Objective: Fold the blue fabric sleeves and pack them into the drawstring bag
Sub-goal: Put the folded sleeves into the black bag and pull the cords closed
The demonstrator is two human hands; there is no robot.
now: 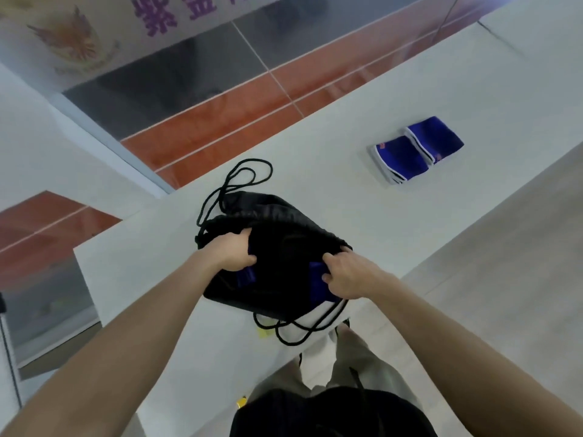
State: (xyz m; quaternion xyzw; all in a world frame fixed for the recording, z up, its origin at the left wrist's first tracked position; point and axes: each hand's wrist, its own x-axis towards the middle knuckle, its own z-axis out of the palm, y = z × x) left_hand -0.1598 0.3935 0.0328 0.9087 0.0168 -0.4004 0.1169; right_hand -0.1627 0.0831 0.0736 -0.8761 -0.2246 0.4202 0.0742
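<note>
Head view, looking down, wide-angle w/ curved edges. A pale grey counter (315, 152) runs diagonally from lower left to upper right.

Centre: a black drawstring bag (284, 216) lies on the counter near its front edge, mouth pulled wide toward the person. Both bare forearms reach in from the bottom corners.

The left grip (235, 252) is a bare hand on the left side of the bag mouth, fingers curled over the rim and clutching the black cloth. A bit of blue sleeve (247, 275) shows just under that hand, inside the bag.

The right grip (345, 275) is a bare hand on the right side of the mouth, fingers and thumb curled and pinching the rim. A second blue patch (317, 272) shows beside its fingertips, also inside. Can't tell whether either hand also holds the blue cloth.

Black cord loops (249, 171) lie on the counter behind the bag; more cord (296, 332) hangs over the front edge below it.

Upper right, well apart from the bag: two folded blue sleeves (416, 149) w/ white-and-black edging, flat on the counter, side by side and touching.

Past the counter: floor (220, 121) of glossy red and dark grey tiles. Top left: a pale sign (164, 14) w/ purple characters and a faded emblem.

Bottom: the person's beige trousers (356, 357) and dark top. A small yellow scrap (263, 332) sits on the counter by the hanging cord.
</note>
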